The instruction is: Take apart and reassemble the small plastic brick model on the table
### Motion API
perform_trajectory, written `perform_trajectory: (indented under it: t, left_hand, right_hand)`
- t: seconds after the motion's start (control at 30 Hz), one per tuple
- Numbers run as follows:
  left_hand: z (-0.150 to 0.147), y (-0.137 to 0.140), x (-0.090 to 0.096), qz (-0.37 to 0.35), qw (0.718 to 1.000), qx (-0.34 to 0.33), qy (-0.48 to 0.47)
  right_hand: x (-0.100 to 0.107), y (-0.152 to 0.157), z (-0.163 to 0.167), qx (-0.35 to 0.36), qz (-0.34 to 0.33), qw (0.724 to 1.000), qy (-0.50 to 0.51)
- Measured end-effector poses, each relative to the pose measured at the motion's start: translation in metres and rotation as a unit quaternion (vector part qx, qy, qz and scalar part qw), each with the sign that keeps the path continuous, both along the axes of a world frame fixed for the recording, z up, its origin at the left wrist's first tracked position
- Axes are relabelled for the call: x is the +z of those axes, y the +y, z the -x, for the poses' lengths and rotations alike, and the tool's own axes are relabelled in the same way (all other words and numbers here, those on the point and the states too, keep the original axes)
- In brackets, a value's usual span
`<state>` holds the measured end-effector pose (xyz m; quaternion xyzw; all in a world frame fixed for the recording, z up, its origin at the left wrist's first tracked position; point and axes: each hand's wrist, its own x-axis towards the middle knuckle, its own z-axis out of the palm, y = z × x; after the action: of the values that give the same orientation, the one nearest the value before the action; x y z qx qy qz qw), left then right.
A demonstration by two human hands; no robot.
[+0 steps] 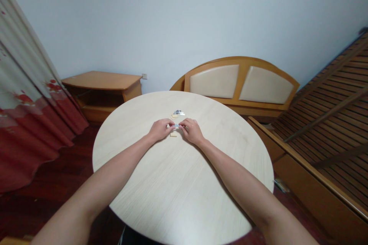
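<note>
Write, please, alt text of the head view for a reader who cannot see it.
A person's left hand and right hand hold a small bluish piece over a round, pale table. Small tan pieces and a cluster of dark and white bits lie nearby. Behind stands a wooden headboard.

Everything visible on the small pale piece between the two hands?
The small pale piece looks bluish-white and short, seemingly lying crosswise. The left hand and right hand pinch it from either side with their fingertips, partly covering it. It is over the round table; whether it touches the top is unclear. Material and parts are too small to tell.
</note>
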<state>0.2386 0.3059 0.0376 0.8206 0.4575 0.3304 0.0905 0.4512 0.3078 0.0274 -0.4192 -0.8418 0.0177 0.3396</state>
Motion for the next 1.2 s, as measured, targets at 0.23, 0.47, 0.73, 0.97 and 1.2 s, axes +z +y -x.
perform_trajectory:
  t: [0.23, 0.47, 0.73, 0.97, 1.2]
  left_hand:
    - [0.004, 0.008, -0.004, 0.040, 0.994, 0.103, 0.003]
    - [-0.003, 0.007, -0.003, 0.055, 0.992, 0.109, 0.023]
    - [-0.004, 0.011, -0.005, 0.069, 0.991, 0.110, 0.032]
    - [-0.003, 0.011, -0.004, 0.083, 0.989, 0.118, 0.035]
    - [-0.001, 0.008, 0.000, 0.060, 0.990, 0.124, 0.034]
  right_hand:
    - [-0.003, 0.001, 0.000, -0.045, 0.010, 0.999, 0.012]
    - [-0.001, -0.001, 0.001, -0.046, 0.015, 0.999, -0.010]
    - [-0.002, 0.000, 0.000, -0.045, 0.019, 0.999, -0.013]
    - [0.000, -0.002, 0.000, -0.045, 0.027, 0.998, -0.023]
    - [0.006, 0.007, -0.007, -0.112, 0.068, 0.991, -0.010]
